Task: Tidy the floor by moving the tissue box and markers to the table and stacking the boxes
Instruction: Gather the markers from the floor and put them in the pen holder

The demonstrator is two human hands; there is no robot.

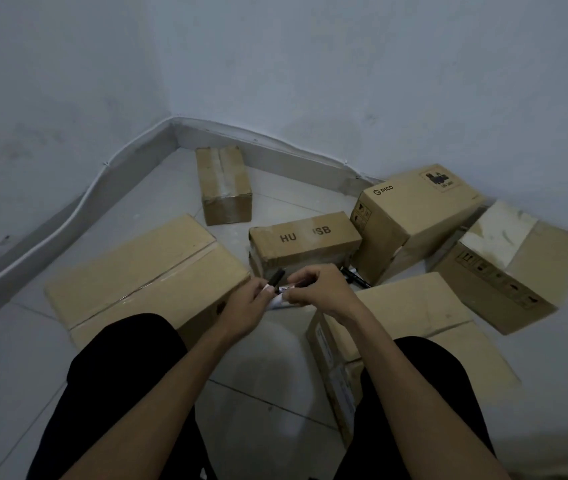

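Both of my hands meet low over the floor, holding white markers with black caps (277, 284). My left hand (246, 308) grips their lower ends, and my right hand (317, 289) pinches one near its label. Another black marker (355, 277) lies on the floor between the lettered box (305, 242) and the PICO box (414, 216). Several cardboard boxes lie scattered on the tiles: a large one (144, 271) at the left, a small taped one (223, 185) near the corner, one (511, 265) at the right, and one (410, 313) beside my right knee. No tissue box is in view.
White walls meet in a corner (171, 119), with a cable running along the skirting (85, 199). My knees in black shorts (120, 375) fill the bottom of the view. Bare grey tiles (268, 375) lie between my legs.
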